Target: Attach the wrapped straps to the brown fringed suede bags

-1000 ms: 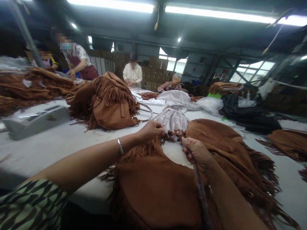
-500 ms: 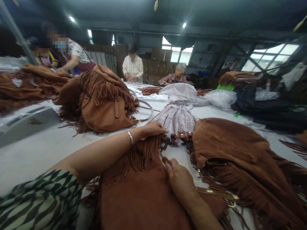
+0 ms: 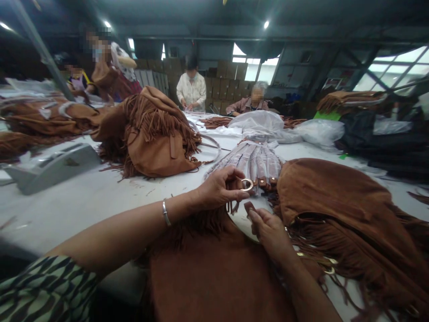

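My left hand (image 3: 221,188), with a silver bracelet on its wrist, pinches a gold-coloured metal ring (image 3: 251,184) between thumb and fingers. Just right of and below it, my right hand (image 3: 268,228) is closed on the end of a brown leather strap (image 3: 248,207); the tip sticks out past the thumb. Ring and strap end are apart. Below both hands lies a brown suede bag (image 3: 214,273) with fringe along its upper edge. Behind the ring, several straps wrapped in white film (image 3: 256,161) lie in a fanned bundle.
A brown fringed bag (image 3: 331,192) lies on the right, another (image 3: 154,147) at the left. A grey tape dispenser (image 3: 56,167) stands on the white table (image 3: 117,201). Clear plastic bags (image 3: 261,120) lie farther back. Several people work around the table, one in a cream jacket (image 3: 191,91).
My left hand has lifted off the fringe and now shows the metal ring. My right hand has risen slightly with the strap end. The head view has shifted a little left.
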`<control>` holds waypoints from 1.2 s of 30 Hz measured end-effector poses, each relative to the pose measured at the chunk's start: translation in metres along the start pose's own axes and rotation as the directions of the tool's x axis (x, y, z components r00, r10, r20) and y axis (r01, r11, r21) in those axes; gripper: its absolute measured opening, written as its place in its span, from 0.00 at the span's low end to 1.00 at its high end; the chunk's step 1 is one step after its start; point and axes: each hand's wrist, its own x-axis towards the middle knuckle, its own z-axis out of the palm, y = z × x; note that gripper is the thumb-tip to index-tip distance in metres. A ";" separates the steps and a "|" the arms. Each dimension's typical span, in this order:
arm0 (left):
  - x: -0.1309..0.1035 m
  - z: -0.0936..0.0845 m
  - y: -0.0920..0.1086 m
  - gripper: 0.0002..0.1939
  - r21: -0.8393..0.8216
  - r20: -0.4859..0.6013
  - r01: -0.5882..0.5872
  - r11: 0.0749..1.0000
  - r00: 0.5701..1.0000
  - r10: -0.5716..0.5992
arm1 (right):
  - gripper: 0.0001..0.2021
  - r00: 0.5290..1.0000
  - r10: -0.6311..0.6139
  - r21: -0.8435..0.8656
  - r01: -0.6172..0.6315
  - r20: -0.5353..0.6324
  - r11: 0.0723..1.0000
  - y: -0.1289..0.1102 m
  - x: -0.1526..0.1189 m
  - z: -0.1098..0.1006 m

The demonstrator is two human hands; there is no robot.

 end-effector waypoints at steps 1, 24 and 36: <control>-0.007 0.003 -0.002 0.19 0.018 -0.023 -0.025 1.000 0.999 0.026 | 0.22 1.000 0.017 0.070 -0.017 0.002 0.997 -0.001 -0.001 -0.001; -0.032 -0.009 -0.016 0.20 0.495 0.249 -0.376 0.783 0.925 0.287 | 0.16 0.982 0.031 0.465 -0.114 0.184 0.878 -0.019 -0.022 -0.022; -0.041 -0.003 -0.018 0.16 0.596 0.350 -0.437 0.674 0.897 0.272 | 0.10 0.959 -0.072 0.287 -0.011 0.275 0.958 -0.029 -0.034 -0.026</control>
